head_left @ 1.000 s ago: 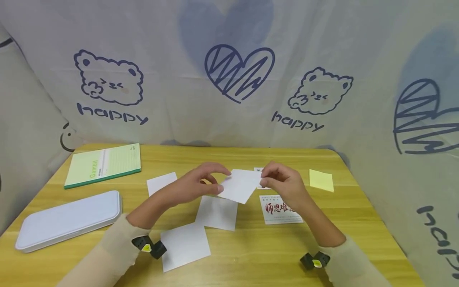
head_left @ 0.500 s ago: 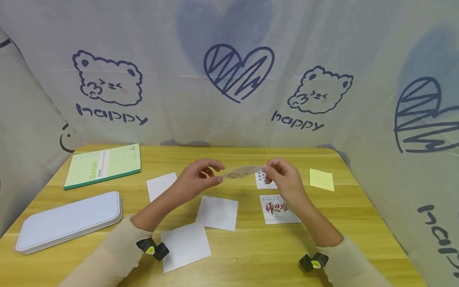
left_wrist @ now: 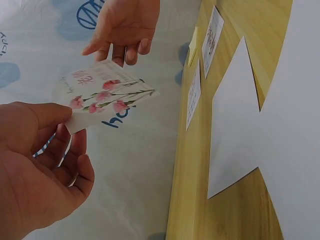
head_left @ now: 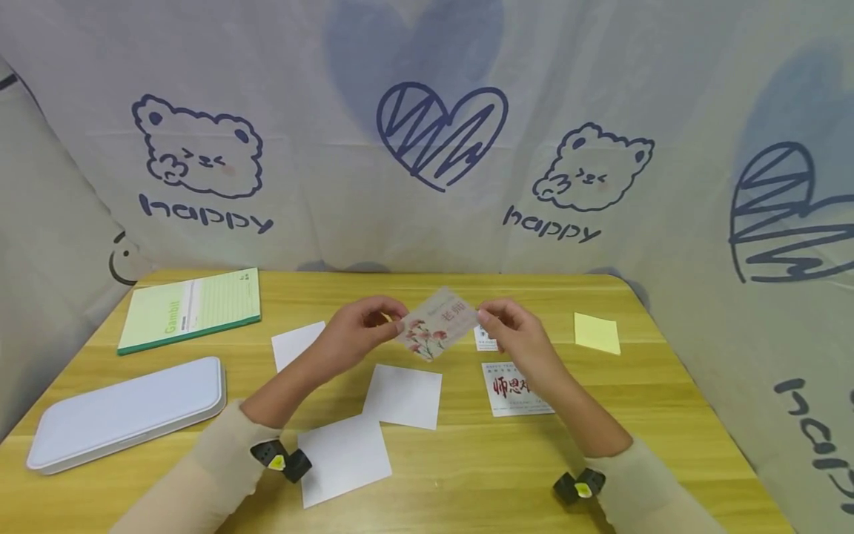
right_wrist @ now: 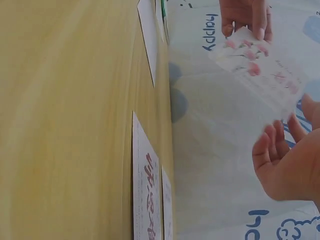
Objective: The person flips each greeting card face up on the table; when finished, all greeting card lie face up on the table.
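Above the far half of the wooden table [head_left: 507,475], we see the flowered card [head_left: 437,324] held in the air, its printed face now turned toward us. A second ago its blank white side showed, and half a second ago it was almost edge-on; now we can make out pink flowers and red lettering, and the card sits tilted on a corner.

Our left hand [head_left: 355,334] pinches one corner, thumb over the print and fingers behind, where half a second earlier its thumb and fingers were spread wider. Our right hand [head_left: 522,340] is at the opposite corner with thumb and fingers parted; we cannot tell whether they touch the card.

Our right arm now covers more of the red-lettered card [head_left: 510,389], and our right hand hides most of the small printed card [head_left: 485,341] behind it. The white sheet [head_left: 403,397] nearest them, the yellow note [head_left: 597,333] and the green notebook [head_left: 193,310] have stayed put.
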Motion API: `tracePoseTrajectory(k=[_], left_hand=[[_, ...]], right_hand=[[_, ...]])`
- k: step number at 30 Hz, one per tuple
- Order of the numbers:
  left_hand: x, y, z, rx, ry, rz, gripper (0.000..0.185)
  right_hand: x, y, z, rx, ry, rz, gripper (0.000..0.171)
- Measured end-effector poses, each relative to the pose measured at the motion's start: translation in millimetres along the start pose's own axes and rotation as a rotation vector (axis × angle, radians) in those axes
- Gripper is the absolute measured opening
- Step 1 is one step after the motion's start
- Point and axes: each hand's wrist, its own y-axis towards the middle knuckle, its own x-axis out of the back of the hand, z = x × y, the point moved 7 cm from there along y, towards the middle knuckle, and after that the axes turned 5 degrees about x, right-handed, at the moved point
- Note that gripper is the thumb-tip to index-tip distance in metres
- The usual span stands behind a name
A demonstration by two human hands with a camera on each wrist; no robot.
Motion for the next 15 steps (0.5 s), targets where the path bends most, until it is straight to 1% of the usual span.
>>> tracePoseTrajectory(k=[4, 6, 8, 12, 15], left_hand=[[-3.3, 3.3, 6.0, 0.025, 0.008, 0.065, 0.019], [-6.2, 5.5, 8.6, 0.035, 0.018, 0.096, 0.020], [-8.0, 8.0, 9.6, 0.037, 0.032, 0.109, 0.020], [-9.6, 15.0, 10.2, 0.044, 0.025, 0.121, 0.022], [-6.7, 22.8, 14.5, 0.062, 0.012, 0.105, 0.026]], right_hand=[[-7, 1, 5, 0.067, -0.094, 0.081, 0.042], [-11, 2, 7, 0.098, -0.133, 0.119, 0.042], [-14, 2, 8, 0.113, -0.161, 0.143, 0.042], [-14, 6, 7, 0.109, -0.205, 0.146, 0.044], [-10, 13, 4, 0.089, -0.206, 0.125, 0.045]])
